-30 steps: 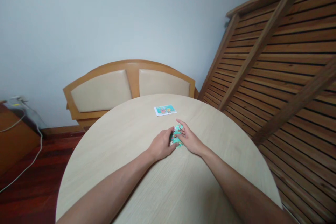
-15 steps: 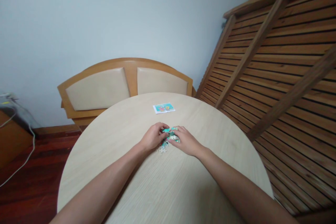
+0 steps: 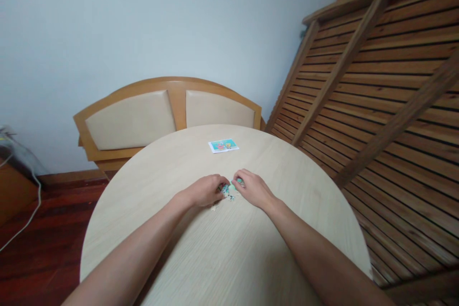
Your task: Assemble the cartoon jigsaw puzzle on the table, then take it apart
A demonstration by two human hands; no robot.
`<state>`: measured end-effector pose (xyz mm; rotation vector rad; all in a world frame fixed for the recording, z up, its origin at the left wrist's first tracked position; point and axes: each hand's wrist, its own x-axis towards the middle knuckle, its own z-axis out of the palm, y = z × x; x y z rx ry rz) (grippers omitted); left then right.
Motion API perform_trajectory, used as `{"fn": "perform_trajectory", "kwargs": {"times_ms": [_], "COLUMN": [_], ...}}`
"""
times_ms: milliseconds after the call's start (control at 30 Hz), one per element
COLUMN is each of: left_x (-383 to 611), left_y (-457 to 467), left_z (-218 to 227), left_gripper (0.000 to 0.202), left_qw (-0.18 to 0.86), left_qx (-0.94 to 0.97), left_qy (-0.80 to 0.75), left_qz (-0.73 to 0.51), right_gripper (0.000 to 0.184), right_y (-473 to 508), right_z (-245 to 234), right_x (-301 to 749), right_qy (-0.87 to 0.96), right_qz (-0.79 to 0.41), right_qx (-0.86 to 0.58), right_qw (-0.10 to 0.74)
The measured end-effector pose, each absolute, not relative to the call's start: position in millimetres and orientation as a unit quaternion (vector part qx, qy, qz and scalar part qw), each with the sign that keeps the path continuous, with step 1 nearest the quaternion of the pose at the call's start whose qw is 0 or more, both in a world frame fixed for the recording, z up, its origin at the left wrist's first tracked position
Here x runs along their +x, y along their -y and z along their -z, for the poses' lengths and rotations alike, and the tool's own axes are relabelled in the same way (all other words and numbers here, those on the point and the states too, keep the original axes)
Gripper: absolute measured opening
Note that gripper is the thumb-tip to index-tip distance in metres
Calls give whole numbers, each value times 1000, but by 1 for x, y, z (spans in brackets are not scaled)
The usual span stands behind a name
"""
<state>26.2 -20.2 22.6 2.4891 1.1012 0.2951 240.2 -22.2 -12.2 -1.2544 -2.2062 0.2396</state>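
Both my hands rest close together on a round pale wooden table. My left hand has its fingers curled over teal and white jigsaw pieces. My right hand is curled too, pinching a teal piece at its fingertips. A few loose pieces lie on the table between and just under the hands, one pale piece near the left hand. Most of the pieces are hidden by my fingers.
A small picture card with a teal cartoon print lies farther back on the table. Behind the table stands a wooden bench with two beige cushioned backs. A slatted wooden frame leans at the right. A cable trails over the dark red floor at the left.
The joined teal puzzle under my hands has been pulled apart into small pieces. Both hands have curled tighter and shifted slightly left; the camera has drifted a little.
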Motion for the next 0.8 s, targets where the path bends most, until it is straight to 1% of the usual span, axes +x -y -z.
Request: {"fn": "perform_trajectory", "kwargs": {"times_ms": [100, 233, 300, 367, 467, 500, 533, 600, 633, 667, 700, 733, 767, 800], "left_x": [25, 24, 24, 25, 27, 27, 26, 24, 22, 19, 15, 12, 8, 5], "left_y": [16, 10, 7, 5, 3, 2, 2, 1, 2, 2, 3, 5, 6, 8], "left_z": [-20, -17, -16, -15, -12, -11, -11, -12, -14, -16, -19, -22, -25, -28], "left_gripper": [34, 30, 29, 29, 30, 30, 30, 31, 31, 31, 32, 33, 38, 48], "left_qw": [215, 262, 286, 311, 355, 376, 399, 427, 422, 405, 377, 348, 332, 319], "left_qx": [882, 847, 823, 802, 775, 766, 756, 746, 752, 765, 785, 806, 824, 839], "left_qy": [-395, -404, -406, -409, -414, -413, -411, -409, -412, -415, -416, -415, -409, -405], "left_qz": [-138, -224, -275, -307, -319, -319, -317, -305, -294, -280, -262, -238, -208, -172], "right_gripper": [16, 21, 22, 24, 31, 36, 46, 73, 83, 86, 83, 76, 66, 57], "right_y": [19, 16, 17, 20, 26, 27, 28, 28, 28, 27, 26, 25, 24, 23], "right_z": [11, 8, 5, 1, -4, -5, -4, 0, 3, 7, 11, 14, 17, 19], "right_x": [243, 241, 243, 249, 263, 268, 272, 278, 278, 277, 275, 272, 268, 263], "right_qy": [805, 764, 763, 777, 813, 824, 833, 843, 845, 846, 848, 849, 852, 856], "right_qz": [-172, -232, -261, -278, -252, -237, -227, -225, -227, -229, -227, -222, -214, -203], "right_qx": [-450, -442, -423, -405, -390, -389, -393, -408, -417, -424, -428, -430, -427, -422], "right_qw": [345, 410, 412, 394, 352, 336, 316, 270, 246, 227, 216, 211, 213, 221]}}
